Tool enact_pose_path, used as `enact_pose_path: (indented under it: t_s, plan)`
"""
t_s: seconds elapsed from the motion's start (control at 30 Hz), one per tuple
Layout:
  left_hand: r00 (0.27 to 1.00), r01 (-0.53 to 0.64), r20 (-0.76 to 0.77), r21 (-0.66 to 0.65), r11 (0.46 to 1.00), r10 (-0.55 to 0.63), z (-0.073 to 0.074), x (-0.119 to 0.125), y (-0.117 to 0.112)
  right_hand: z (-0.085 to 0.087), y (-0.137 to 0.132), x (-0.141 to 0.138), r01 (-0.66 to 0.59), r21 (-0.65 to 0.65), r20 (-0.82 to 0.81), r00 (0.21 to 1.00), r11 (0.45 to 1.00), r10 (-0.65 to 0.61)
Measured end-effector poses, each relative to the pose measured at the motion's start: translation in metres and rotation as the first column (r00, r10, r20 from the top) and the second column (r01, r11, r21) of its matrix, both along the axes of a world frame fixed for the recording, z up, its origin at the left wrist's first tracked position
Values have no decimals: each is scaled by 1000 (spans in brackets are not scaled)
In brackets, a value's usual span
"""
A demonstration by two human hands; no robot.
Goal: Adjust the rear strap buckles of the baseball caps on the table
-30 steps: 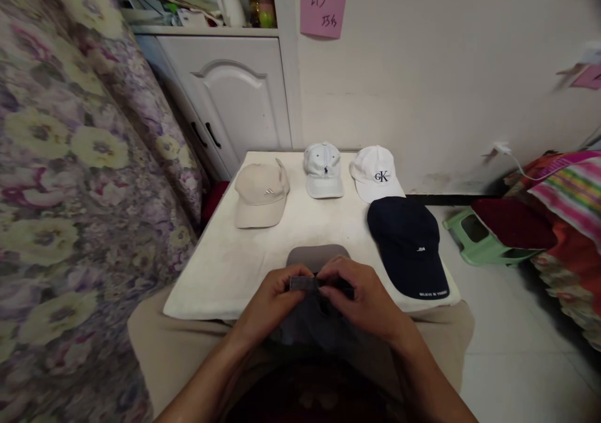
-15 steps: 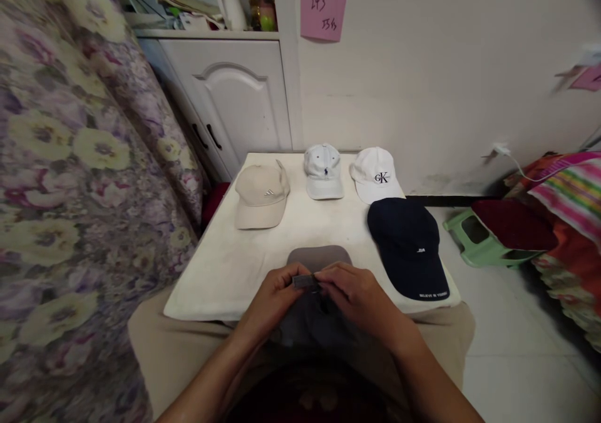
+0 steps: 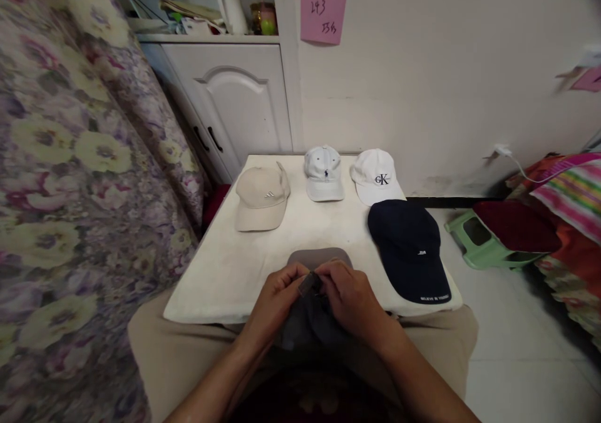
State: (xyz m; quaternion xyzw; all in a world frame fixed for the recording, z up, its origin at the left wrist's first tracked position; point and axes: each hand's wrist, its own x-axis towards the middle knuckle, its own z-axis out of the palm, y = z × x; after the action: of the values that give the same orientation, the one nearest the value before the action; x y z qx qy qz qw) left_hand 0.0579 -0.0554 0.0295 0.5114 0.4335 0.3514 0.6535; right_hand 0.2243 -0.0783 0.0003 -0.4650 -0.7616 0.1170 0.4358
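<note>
A grey cap (image 3: 305,323) lies at the table's near edge, its brim (image 3: 319,256) pointing away from me. My left hand (image 3: 276,293) is closed in a pinch on the cap's dark strap (image 3: 307,284). Close beside it, my right hand (image 3: 353,298) pinches the strap near a small dark fastening. My fingers partly cover the fastening, so its shape is unclear. Nearest my right hand is a navy cap (image 3: 406,241) with small white lettering on its brim.
A beige cap (image 3: 260,194), a pale blue cap (image 3: 323,173) and a white cap (image 3: 375,176) sit along the back of the cloth-covered table (image 3: 211,273). Floral curtain (image 3: 70,191) hangs at left. A green stool (image 3: 483,248) stands at right.
The strap's end has tilted from nearly level to slanting down to the left. Both hands have shifted slightly, the fingers still pinching. The other caps lie as before.
</note>
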Motion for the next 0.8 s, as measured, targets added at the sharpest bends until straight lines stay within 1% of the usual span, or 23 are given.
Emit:
enact_pose_path:
  t_s: [0.13,0.23,0.33,0.43,0.5,0.57,0.67,0.73,0.8]
  plan:
    - [1000,-18,3,0,1000,18,-4,1,-1,-4,0,4,-50,-4,-47,998,999,49]
    - [1000,-13,-20,27,1000,13,-7,0,0,-5,0,8,-76,-2,-19,997,997,76]
    - [999,0,-35,26,1000,1,-8,1,-1,-3,1,10,-69,0,33,997,998,69]
    - [999,1,-48,33,999,0,-8,2,-3,-2,1,10,-29,-13,48,998,1000,29]
    - [998,6,-65,65,998,-2,-9,2,-4,-1,0,9,1,-61,-2,1000,998,-2]
    - [997,23,-79,106,994,-15,-10,3,-5,-1,-1,7,12,-146,-114,993,989,-29]
    - [997,34,-76,129,991,-25,-10,4,-6,0,-4,5,-15,-264,-297,953,964,-67]
    - [998,23,-58,106,994,-17,-9,5,-5,0,-6,4,-44,-268,-357,932,962,-57]
    - [999,14,-44,85,996,-10,-8,6,-4,-1,-6,6,-62,-215,-340,940,975,-15]
